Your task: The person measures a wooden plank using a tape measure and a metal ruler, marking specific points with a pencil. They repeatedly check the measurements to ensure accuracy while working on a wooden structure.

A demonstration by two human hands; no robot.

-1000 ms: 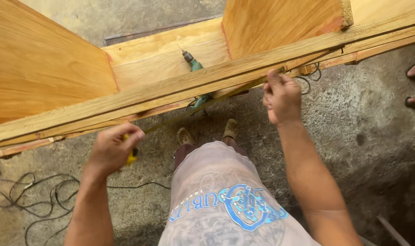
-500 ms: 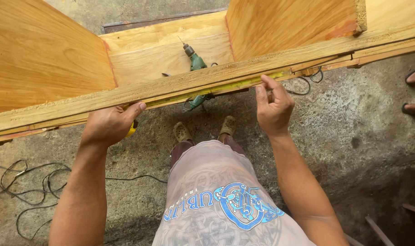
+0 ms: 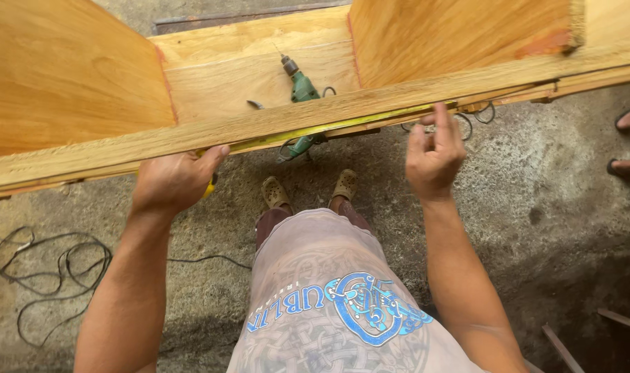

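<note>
A yellow tape measure is stretched along the near edge of a long wooden plank, its long axis running from about eight o'clock up toward two o'clock, the same slant as the plank itself. The left hand is closed around the tape's yellow case at the lower left end, thumb pressed up against the plank's edge, so the case sits just under the wood. The right hand is at the far end of the blade, at about two o'clock from the left hand; its fingers are raised and loosely spread, with the fingertips touching the tape where it ends against the plank (whether they pinch it or merely press it I cannot tell). Beyond the plank, at twelve o'clock, a green power drill lies on a flat wooden panel between two upright boards, its bit pointing away toward eleven o'clock. Below, the person's two feet in tan clogs stand on the rough concrete floor, and a dark cable lies in loose loops at eight o'clock. At three o'clock, the feet of another person show at the frame's edge.
</note>
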